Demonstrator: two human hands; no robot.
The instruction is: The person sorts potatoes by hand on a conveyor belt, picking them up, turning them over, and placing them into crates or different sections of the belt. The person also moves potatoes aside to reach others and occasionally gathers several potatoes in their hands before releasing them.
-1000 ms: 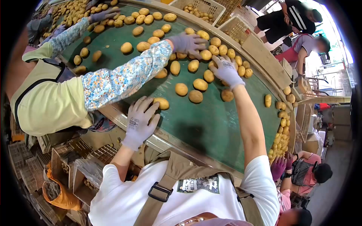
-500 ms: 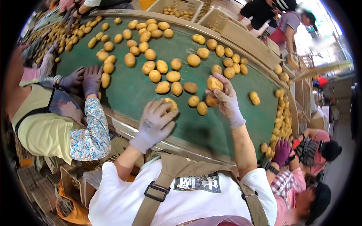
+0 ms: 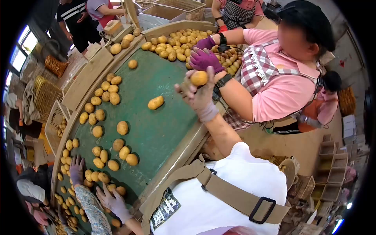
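My right hand (image 3: pixel 199 98), in a thin pale glove, is raised over the near edge of the green sorting table (image 3: pixel 172 121). A potato (image 3: pixel 199 78) rests against its fingers, which are loosely curled around it. Lower in the view, my left hand (image 3: pixel 113 203), in the same kind of glove, reaches over the table with its fingers apart. Its fingertips are beside a few potatoes (image 3: pixel 120 190); whether they touch is hard to tell. One potato (image 3: pixel 156 102) lies alone mid-table, and others are scattered along the far side.
On the right, a co-worker's purple-gloved hands (image 3: pixel 205 58) are at a dense heap of potatoes (image 3: pixel 176 45). Another co-worker's gloved hand (image 3: pixel 76 170) and patterned sleeve (image 3: pixel 92 207) lie close to my left hand. A wooden rim (image 3: pixel 88 80) borders the table; crates (image 3: pixel 55 121) stand beyond it.
The view has swung to the right, bringing the potato heap and the purple-gloved co-worker nearer. My right hand has carried its potato toward that heap. My left hand remains among potatoes.
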